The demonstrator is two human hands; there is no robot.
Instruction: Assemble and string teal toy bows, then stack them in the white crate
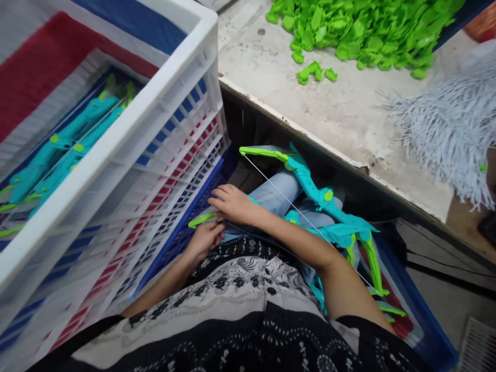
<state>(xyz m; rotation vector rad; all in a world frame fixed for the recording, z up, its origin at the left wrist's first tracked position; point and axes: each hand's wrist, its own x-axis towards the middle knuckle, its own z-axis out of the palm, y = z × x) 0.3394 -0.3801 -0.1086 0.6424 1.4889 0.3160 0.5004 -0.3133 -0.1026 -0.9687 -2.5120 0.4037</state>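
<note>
A turquoise and green toy bow lies across my lap, and its green tip (201, 219) sticks out to the left between my hands. My right hand (234, 203) is bent over this end of the bow, fingers curled round it. Just below, my left hand (205, 239) is closed in a pinch beside the tip; whatever its fingers hold is too small or hidden to tell. A second toy bow (315, 188), strung with a white string, rests over my knees under the table edge. My right forearm covers part of the lower bow.
To the left stands a white plastic crate (182, 77) with several toy bows (62, 144) in it. The worktable (263, 67) carries a heap of small green plastic parts (372, 31) and a bundle of white strings (453, 124). A blue crate (430, 315) sits at my right.
</note>
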